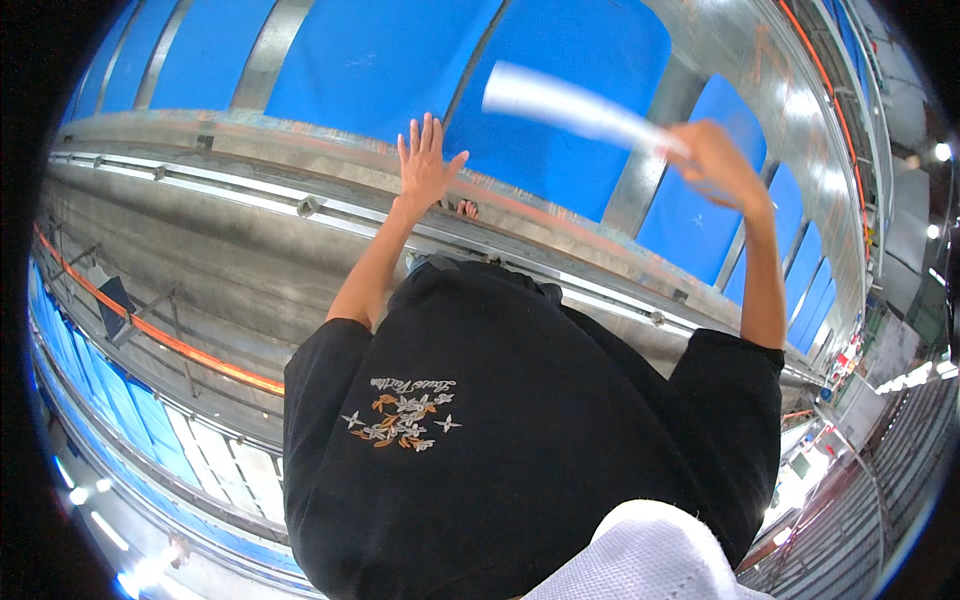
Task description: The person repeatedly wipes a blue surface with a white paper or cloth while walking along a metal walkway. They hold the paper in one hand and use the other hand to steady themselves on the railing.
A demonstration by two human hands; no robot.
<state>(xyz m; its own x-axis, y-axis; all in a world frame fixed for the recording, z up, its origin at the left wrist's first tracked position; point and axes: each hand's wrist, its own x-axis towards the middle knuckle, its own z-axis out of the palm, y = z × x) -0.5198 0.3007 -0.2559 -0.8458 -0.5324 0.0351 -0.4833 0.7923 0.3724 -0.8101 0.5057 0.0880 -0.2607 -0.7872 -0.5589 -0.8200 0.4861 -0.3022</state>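
Note:
My left hand (426,168) rests with spread fingers at the near edge of a flat blue piece (380,60), next to the narrow gap beside it. Nothing is held in that hand. Raised over the neighbouring blue piece (570,50), my right hand (712,165) is closed on the narrow end of a long white object (560,103). Its wider end points left. Motion smears both this object and the hand, so its exact kind is hard to make out.
Several blue pieces lie in a row along the long grey table (272,45). A metal rail (240,190) runs along its near side. Behind me stands another long table with an orange edge strip (190,350) and blue pieces (120,400). Lit lamps show at the far right.

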